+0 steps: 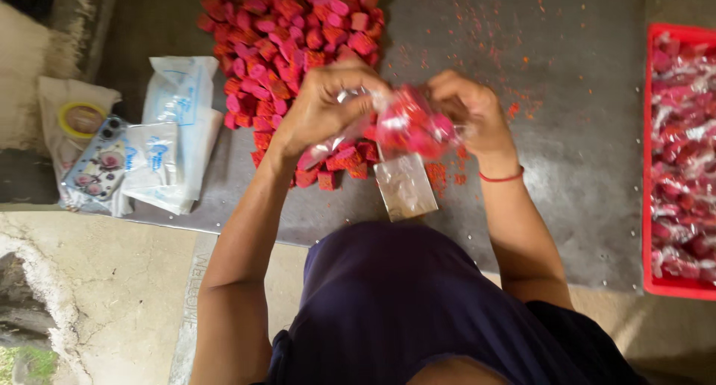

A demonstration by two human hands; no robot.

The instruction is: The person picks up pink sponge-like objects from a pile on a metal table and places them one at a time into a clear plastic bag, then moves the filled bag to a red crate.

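Hands meet at the centre of the grey desk (574, 169): the left hand (324, 105) and right hand (470, 109) both pinch a clear bag of red pieces (410, 124) between them. A small clear packet (405, 185) lies at six o'clock of it. The red heap (291, 35) spreads toward eleven o'clock; a red tray (647, 169) of wrapped packs sits at three o'clock.

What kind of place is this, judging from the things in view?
Probably a small, informal food-packing spot on the floor. A heap of red-pink pieces lies on a grey metal sheet, both hands hold a clear packet of pieces, and a red tray holds filled packets.
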